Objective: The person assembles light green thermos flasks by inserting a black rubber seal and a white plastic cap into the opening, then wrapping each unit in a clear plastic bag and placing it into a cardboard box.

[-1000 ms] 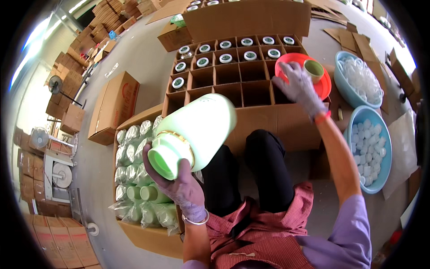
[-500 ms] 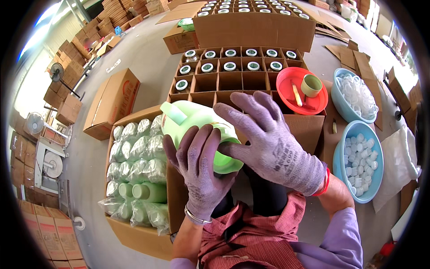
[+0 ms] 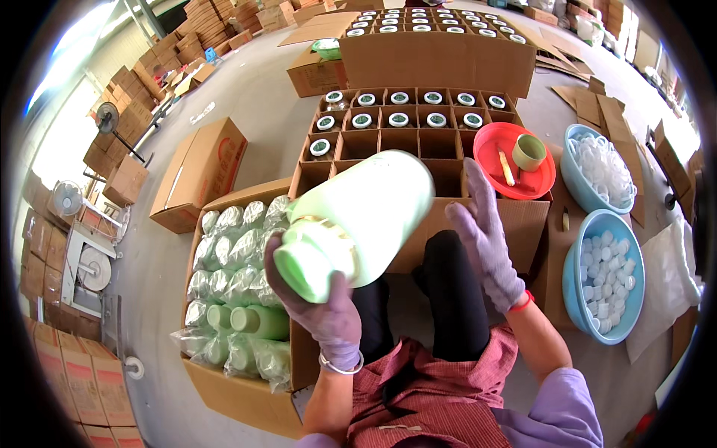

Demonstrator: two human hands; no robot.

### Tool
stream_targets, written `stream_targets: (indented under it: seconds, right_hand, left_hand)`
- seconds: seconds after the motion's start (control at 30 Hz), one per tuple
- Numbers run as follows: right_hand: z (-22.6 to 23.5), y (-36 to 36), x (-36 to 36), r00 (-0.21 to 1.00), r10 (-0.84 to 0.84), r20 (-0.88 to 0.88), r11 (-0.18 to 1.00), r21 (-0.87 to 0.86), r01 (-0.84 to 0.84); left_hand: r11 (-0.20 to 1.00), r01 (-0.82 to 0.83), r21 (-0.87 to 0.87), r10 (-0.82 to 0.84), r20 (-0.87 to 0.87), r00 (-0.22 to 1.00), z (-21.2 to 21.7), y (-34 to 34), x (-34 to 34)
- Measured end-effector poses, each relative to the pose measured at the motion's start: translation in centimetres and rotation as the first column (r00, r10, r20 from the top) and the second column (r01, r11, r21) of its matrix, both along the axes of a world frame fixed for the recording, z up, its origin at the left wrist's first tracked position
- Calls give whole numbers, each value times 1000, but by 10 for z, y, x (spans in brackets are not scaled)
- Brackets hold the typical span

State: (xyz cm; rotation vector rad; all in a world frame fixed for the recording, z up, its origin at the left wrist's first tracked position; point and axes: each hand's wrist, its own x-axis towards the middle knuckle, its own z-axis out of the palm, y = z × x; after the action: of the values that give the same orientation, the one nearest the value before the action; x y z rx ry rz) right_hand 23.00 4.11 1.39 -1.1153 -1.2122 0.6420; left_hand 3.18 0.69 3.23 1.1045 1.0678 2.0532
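Fingers of the left hand [image 3: 327, 319] grip the neck of a tilted, pale green, wide-mouthed bottle [image 3: 373, 213]. A gap separates it from the spread fingers of the right hand [image 3: 485, 231]. Beyond them lies a divided carton [image 3: 521, 233]; left, a packed carton's [image 3: 305, 351] edge.

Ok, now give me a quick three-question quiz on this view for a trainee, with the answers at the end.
1. Short answer: which hand holds the pale green bottle?

2. True or false: the green cup is inside the red basin.

3. Multiple choice: how many white lids show in the nearer partitioned carton?
A. six
B. twelve
C. twenty

Key:
1. The left hand.
2. True.
3. B: six in the far row, five in the next, one in the third.
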Motion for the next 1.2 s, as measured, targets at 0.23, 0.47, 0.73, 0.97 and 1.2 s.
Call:
stream_targets:
  seconds: [0.23,0.47,0.73,0.97,1.2]
  right_hand:
    - [30,4,23,982,189,3,982,20,-189]
    - [-41,-76,-54,729,298,616,816,232,-529]
    - [-31,-51,33,792,347,502,937,-221,-271]
    - [-37,-68,-20,747,553,368,802,9,-598]
    - [-34,-56,-41,748,361,556,768,277,-577]
  left_hand:
    - [477,826,-300,-776,298,556,-111,-64,-69]
    - [698,521,-491,-708,-368,602,-85,-16,-53]
    - [843,522,-130,-419,451,788,-90,-24,-64]
    - [746,544,-384,-580,27,814,-91,-23,-29]
    - [705,576,-414,-656,-70,752,-94,2,-40]
